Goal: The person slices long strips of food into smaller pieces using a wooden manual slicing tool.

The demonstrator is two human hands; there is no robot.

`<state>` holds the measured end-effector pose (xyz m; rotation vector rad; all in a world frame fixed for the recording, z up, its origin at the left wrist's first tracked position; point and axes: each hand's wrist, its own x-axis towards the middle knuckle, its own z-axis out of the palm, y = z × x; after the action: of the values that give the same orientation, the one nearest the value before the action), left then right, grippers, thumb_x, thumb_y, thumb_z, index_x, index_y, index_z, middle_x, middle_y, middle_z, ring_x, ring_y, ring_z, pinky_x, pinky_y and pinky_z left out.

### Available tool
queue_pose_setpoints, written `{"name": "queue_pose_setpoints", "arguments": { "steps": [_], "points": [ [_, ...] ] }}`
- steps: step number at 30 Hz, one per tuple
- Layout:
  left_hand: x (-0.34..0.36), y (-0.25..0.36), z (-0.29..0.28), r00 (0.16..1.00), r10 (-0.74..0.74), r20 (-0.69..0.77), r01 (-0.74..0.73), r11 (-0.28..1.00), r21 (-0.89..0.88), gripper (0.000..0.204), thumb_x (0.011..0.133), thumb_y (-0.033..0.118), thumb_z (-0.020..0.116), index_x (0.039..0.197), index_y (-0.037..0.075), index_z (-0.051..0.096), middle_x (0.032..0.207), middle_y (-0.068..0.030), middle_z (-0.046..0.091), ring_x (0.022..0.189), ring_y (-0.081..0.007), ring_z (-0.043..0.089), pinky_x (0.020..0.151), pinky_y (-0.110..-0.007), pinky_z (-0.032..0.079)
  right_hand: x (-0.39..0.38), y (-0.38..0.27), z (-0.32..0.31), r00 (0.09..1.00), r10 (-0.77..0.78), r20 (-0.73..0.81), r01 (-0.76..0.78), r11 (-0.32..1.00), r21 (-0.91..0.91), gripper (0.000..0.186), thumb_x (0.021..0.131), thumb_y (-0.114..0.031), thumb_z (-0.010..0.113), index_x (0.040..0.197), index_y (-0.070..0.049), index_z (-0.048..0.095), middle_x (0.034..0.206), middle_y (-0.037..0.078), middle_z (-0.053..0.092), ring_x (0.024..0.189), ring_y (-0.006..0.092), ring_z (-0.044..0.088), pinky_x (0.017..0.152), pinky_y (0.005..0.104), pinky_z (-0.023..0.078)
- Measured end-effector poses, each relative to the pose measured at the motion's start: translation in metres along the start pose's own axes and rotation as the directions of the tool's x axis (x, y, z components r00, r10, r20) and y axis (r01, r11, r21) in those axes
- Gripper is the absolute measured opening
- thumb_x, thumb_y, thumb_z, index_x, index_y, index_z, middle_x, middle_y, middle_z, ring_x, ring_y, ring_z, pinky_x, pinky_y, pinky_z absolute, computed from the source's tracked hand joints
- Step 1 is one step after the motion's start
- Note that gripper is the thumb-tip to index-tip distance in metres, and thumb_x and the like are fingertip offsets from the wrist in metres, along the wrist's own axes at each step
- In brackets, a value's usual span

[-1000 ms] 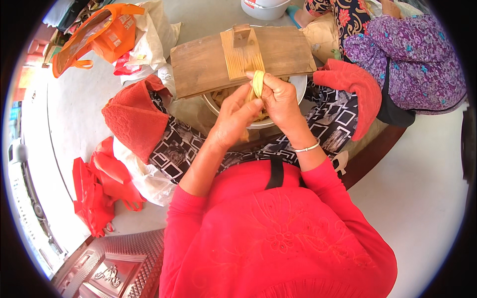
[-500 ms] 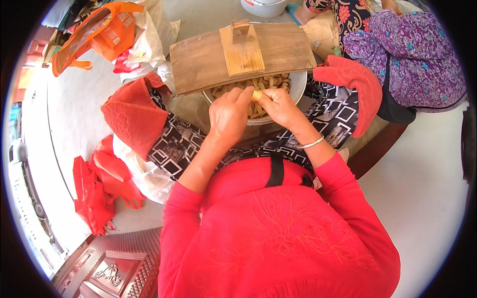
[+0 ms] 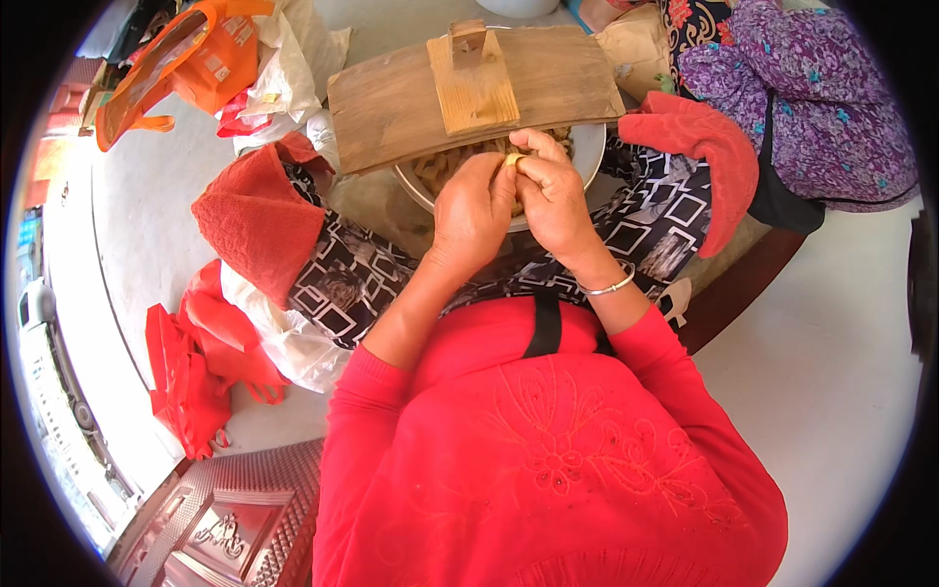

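Note:
My left hand (image 3: 468,210) and my right hand (image 3: 554,196) meet above a pale metal basin (image 3: 593,161), fingers pinched together. Between the fingertips is a small pale-yellow strip (image 3: 514,159), mostly covered, and both hands appear to grip it. Yellowish-brown strips (image 3: 430,171) of what looks like food lie heaped in the basin, partly hidden by my hands. A wide wooden board (image 3: 381,117) rests across the basin's far part, with a lighter wooden piece (image 3: 476,93) and a small upright block (image 3: 468,44) on it.
Red cloths (image 3: 259,220) cover my knees on both sides of the basin. An orange bag (image 3: 210,64) and white sacks stand at the far left; red bags (image 3: 191,367) lie nearer. Another person in purple floral clothing (image 3: 822,108) sits close at the right.
My hands have shifted slightly up and come closer together around the yellow strip. My right hand has turned, with its fingers now lifted and curled. Less of the strip shows.

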<state>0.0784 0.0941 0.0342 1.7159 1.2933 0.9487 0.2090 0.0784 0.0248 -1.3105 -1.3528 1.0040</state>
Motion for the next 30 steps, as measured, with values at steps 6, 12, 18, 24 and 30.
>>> {"name": "queue_pose_setpoints", "arguments": {
  "steps": [6, 12, 18, 24, 30],
  "points": [
    [-0.003, -0.021, 0.005, 0.911, -0.376, 0.169, 0.405, 0.740, -0.537, 0.026, 0.096, 0.020, 0.048, 0.089, -0.003, 0.058, 0.065, -0.0106, 0.052, 0.056, -0.0160, 0.047, 0.054, -0.034, 0.042, -0.002, -0.010, 0.006, 0.975, -0.203, -0.090, 0.193, 0.975, -0.112, 0.011, 0.084, 0.003, 0.062, 0.093, 0.005, 0.068, 0.118, 0.011, 0.054, 0.098, 0.0141, 0.055, 0.083, 0.0255, 0.046],
    [-0.041, -0.009, -0.026, 0.961, -0.198, 0.193, 0.250, 0.921, -0.299, 0.021, 0.098, 0.017, 0.052, 0.092, -0.001, 0.061, 0.070, -0.0006, 0.055, 0.064, -0.0113, 0.053, 0.056, -0.028, 0.045, 0.004, 0.008, -0.008, 0.996, 0.024, -0.083, 0.007, 0.938, 0.347, 0.012, 0.087, -0.002, 0.063, 0.095, 0.004, 0.069, 0.120, 0.006, 0.055, 0.100, 0.0113, 0.054, 0.087, 0.0246, 0.045],
    [-0.028, -0.006, -0.035, 0.951, 0.300, 0.077, -0.306, 0.876, 0.372, 0.010, 0.083, 0.006, 0.065, 0.093, 0.004, 0.062, 0.076, -0.0125, 0.057, 0.067, -0.0362, 0.057, 0.057, -0.040, 0.046, 0.023, -0.005, -0.043, 0.995, 0.034, 0.091, -0.042, 0.995, 0.092, 0.049, 0.093, -0.027, 0.064, 0.131, -0.001, 0.048, 0.117, 0.010, 0.057, 0.100, 0.0119, 0.055, 0.084, 0.0271, 0.047],
    [-0.013, -0.001, -0.035, 0.903, 0.415, 0.110, -0.426, 0.831, 0.358, 0.007, 0.085, 0.008, 0.064, 0.091, 0.005, 0.062, 0.073, -0.0131, 0.055, 0.065, -0.0336, 0.058, 0.055, -0.041, 0.045, 0.025, -0.026, -0.035, 0.837, 0.181, 0.517, -0.166, 0.983, -0.077, 0.032, 0.088, -0.017, 0.068, 0.112, 0.001, 0.059, 0.092, 0.005, 0.063, 0.083, 0.0093, 0.058, 0.072, 0.0241, 0.049],
    [-0.019, -0.003, -0.055, 0.931, -0.004, 0.365, -0.065, 0.982, 0.176, 0.021, 0.095, 0.020, 0.057, 0.083, 0.004, 0.061, 0.061, -0.0082, 0.051, 0.053, -0.0231, 0.051, 0.050, -0.034, 0.040, 0.031, -0.029, -0.049, 0.743, 0.323, 0.586, -0.322, 0.940, -0.109, 0.008, 0.087, -0.009, 0.065, 0.090, -0.001, 0.066, 0.070, -0.003, 0.058, 0.063, 0.0044, 0.052, 0.057, 0.0204, 0.043]
  ]
}}
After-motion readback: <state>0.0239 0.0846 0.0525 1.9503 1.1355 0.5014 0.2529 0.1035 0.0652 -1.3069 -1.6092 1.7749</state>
